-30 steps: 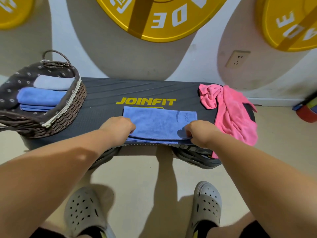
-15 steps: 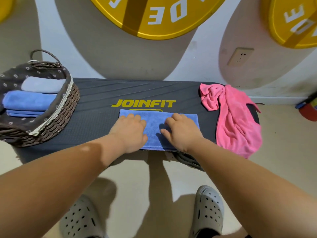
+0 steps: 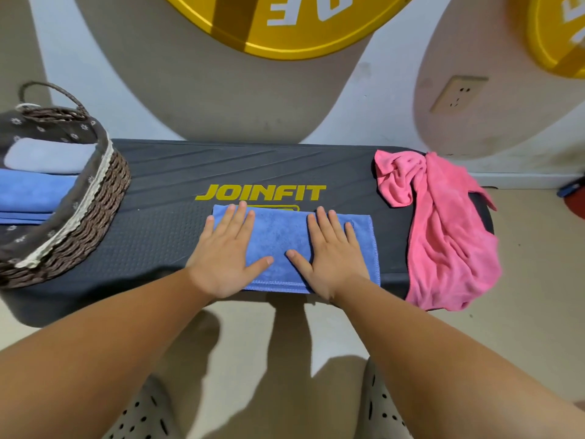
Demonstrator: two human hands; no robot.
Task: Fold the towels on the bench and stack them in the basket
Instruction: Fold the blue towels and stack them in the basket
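A folded blue towel (image 3: 280,236) lies flat at the front middle of the black bench (image 3: 164,223). My left hand (image 3: 226,251) rests palm down on the towel's left part, fingers spread. My right hand (image 3: 332,251) presses flat on its right part in the same way. Neither hand grips the cloth. A crumpled pink towel (image 3: 443,229) drapes over the bench's right end and hangs off its front. A brown woven basket (image 3: 98,204) stands on the left end, holding a pale folded towel (image 3: 47,158) on top of folded blue towels (image 3: 31,193).
The wall stands right behind the bench, with yellow weight-plate discs (image 3: 285,23) on it and a socket (image 3: 457,93) at the right. My grey clogs (image 3: 148,413) are on the beige floor below the bench's front edge. A red and blue object (image 3: 574,198) sits at the far right.
My hands let go of the towel's near edge after folding it over, then opened and spread flat on top of it. The camera tilted closer to the bench.
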